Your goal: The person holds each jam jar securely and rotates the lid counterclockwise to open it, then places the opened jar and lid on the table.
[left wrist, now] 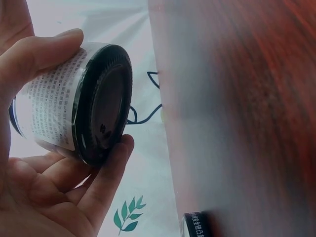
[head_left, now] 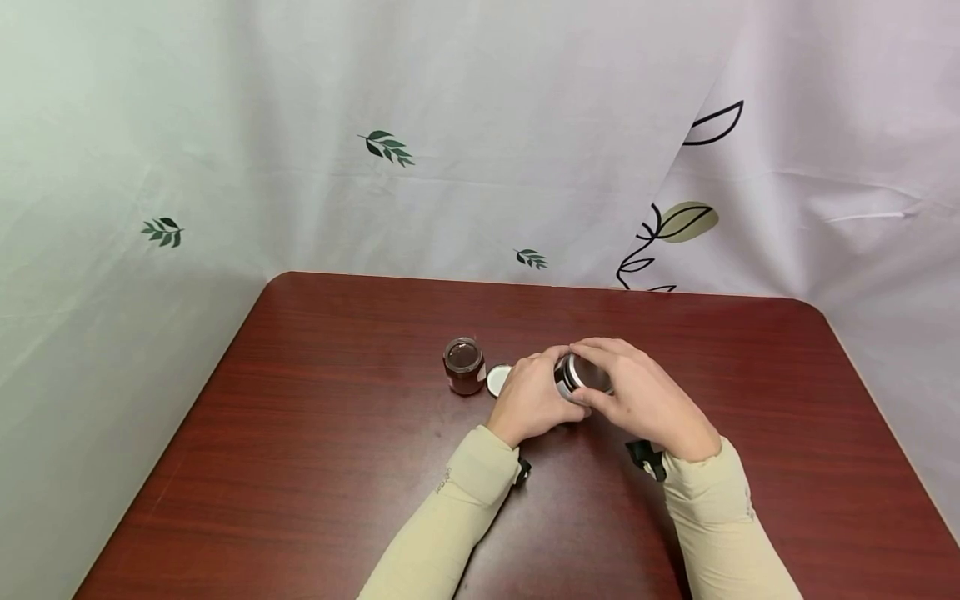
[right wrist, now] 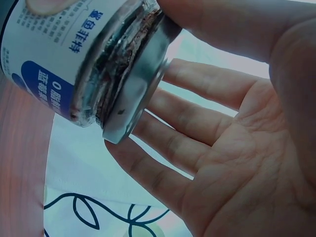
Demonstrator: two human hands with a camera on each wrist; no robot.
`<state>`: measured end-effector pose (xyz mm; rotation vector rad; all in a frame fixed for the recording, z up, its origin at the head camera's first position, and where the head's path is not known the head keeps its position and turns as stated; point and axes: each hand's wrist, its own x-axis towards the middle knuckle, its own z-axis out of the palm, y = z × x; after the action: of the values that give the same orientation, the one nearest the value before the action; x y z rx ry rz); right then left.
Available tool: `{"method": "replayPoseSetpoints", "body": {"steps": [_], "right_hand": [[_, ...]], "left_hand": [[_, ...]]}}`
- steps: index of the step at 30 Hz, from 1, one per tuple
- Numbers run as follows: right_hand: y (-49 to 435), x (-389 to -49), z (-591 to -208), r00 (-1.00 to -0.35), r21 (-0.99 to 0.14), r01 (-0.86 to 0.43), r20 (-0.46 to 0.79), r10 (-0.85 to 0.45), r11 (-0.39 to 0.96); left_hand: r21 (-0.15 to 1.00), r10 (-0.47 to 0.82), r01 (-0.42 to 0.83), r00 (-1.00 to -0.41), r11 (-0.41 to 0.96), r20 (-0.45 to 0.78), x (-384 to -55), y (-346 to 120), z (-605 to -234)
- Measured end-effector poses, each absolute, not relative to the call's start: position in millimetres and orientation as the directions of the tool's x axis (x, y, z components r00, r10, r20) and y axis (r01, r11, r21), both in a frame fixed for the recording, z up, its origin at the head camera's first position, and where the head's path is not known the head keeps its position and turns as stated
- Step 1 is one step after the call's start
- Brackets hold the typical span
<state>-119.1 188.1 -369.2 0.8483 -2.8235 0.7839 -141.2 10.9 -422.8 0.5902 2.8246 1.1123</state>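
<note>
Above the table, my left hand (head_left: 532, 396) grips a glass jar (left wrist: 52, 101) with a white printed label and dark contents. The left wrist view shows its dark base, with the thumb on one side and fingers on the other. My right hand (head_left: 645, 396) holds the jar's silver metal lid (right wrist: 138, 91), thumb on one side of its rim and fingers along the other. The jar is tilted on its side, the lid end toward my right hand. In the right wrist view the lid sits on the jar's mouth; whether it is loose cannot be seen.
Left of my hands, a second glass jar (head_left: 465, 379) of dark contents stands upright without a lid. Beside it lies a round lid (head_left: 497, 381), white inside facing up, partly behind my left hand. The reddish-brown table (head_left: 337, 433) meets a leaf-patterned white cloth (head_left: 465, 208) at the back.
</note>
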Motion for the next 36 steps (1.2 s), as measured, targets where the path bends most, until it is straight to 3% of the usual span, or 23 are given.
{"method": "replayPoseSetpoints", "body": {"steps": [36], "right_hand": [[192.2,-117.0,-367.1,-0.816,-0.439,-0.572,0.22,-0.534,0.693]], "left_hand": [[0.65,0.415,0.384,-0.903,0.656,0.114,-140.1,11.6,-422.4]]}}
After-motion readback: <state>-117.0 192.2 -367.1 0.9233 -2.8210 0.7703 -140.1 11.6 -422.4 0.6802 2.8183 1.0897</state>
